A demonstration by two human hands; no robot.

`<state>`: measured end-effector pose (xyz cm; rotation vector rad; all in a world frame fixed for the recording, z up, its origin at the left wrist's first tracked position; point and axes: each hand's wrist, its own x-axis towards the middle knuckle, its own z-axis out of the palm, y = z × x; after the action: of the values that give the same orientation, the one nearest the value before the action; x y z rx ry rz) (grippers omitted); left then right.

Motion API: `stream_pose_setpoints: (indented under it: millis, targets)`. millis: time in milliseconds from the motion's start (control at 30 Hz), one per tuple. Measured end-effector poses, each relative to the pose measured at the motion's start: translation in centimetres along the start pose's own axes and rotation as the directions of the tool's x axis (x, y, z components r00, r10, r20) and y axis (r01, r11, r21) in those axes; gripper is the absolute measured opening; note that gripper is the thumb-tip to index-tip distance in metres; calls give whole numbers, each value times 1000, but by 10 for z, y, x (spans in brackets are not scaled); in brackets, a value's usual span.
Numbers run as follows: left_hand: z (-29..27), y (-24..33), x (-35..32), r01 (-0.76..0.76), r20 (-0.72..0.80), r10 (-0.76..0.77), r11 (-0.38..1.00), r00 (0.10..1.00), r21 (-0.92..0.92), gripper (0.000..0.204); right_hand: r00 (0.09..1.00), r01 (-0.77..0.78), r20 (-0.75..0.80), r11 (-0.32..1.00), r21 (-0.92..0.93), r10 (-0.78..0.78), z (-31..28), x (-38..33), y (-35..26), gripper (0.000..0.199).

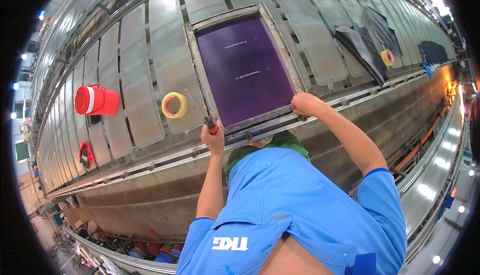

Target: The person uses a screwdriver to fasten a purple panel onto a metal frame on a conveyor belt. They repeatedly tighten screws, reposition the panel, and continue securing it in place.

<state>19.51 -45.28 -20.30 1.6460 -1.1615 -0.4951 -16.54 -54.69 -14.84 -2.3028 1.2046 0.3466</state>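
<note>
In front of me lies a screen printing frame (194,50) with worn, greyish edges around a dark purple mesh (242,75) that carries small light lettering. Closed around the red and black handle of a screwdriver (210,123) is my left hand (214,139), beside the frame's near left corner. The screwdriver's thin shaft points up and away to the left. My right hand (306,104) is closed at the near right corner, its fingers gripping the frame's edge; the fingertips are partly hidden.
Left of the frame are a yellow tape roll (174,105), a red jug (98,100) with a white band and a red and black object (86,155). Dark sheets (361,47) and another tape roll (387,58) lie rightward. A metal rail (170,161) with bolts edges the long table.
</note>
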Motion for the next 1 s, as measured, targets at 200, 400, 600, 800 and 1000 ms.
stream_pose_setpoints:
  millis: [200, 400, 600, 800, 1000]
  targets:
    - [1, 0, 0, -58, 13, 57, 997, 998, 56, 20, 936, -40, -351, 999, -3, 37, 27, -19, -10, 9]
    - [4, -5, 1, -109, 17, 108, 992, 994, 66, 19, 820, -120, -561, 993, 18, 109, 49, -29, -23, 13]
    - [7, -21, -1, -68, -22, 67, 997, 997, -29, 21, 746, -40, -665, 999, -23, 15, 54, -31, -20, 15]
    - [6, -10, 1, -201, -34, 207, 972, 978, 119, 20, 693, 25, -720, 997, 74, 37, 60, -35, -20, 19]
    - [5, -11, -1, -152, -25, 155, 983, 988, 108, 22, 579, -41, -769, 952, 305, 271, 63, -36, -24, 17]
